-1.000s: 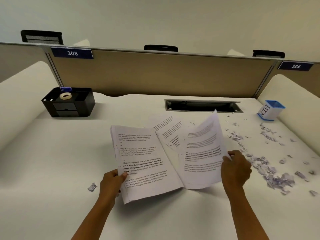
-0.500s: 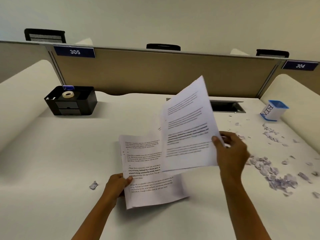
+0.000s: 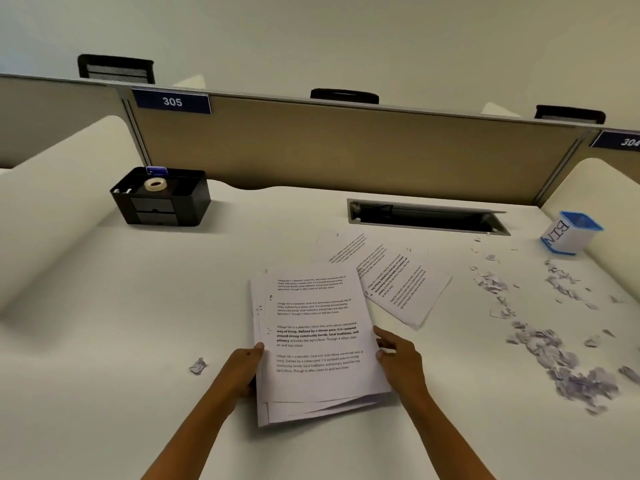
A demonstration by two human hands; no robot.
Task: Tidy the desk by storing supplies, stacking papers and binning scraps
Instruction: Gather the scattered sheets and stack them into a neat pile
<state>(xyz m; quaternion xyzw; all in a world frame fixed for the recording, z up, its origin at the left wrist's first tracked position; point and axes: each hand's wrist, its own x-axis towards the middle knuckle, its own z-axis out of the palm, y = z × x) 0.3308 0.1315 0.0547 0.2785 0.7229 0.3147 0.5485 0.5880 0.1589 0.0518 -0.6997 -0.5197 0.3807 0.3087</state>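
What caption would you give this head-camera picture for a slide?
Left hand and right hand hold a paper stack on the desk; loose sheets, scraps and the bin sit to its right.

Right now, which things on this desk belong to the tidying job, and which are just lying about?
Job: paper stack, gripped by left hand and right hand; loose sheets; paper scraps; crumpled scrap; bin cup; black organiser with tape roll.
Just there: cable slot; 305 sign; chair backs.

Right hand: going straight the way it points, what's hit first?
The right hand points forward-left, so likely the paper stack whose right edge it holds; the loose sheets lie further right.
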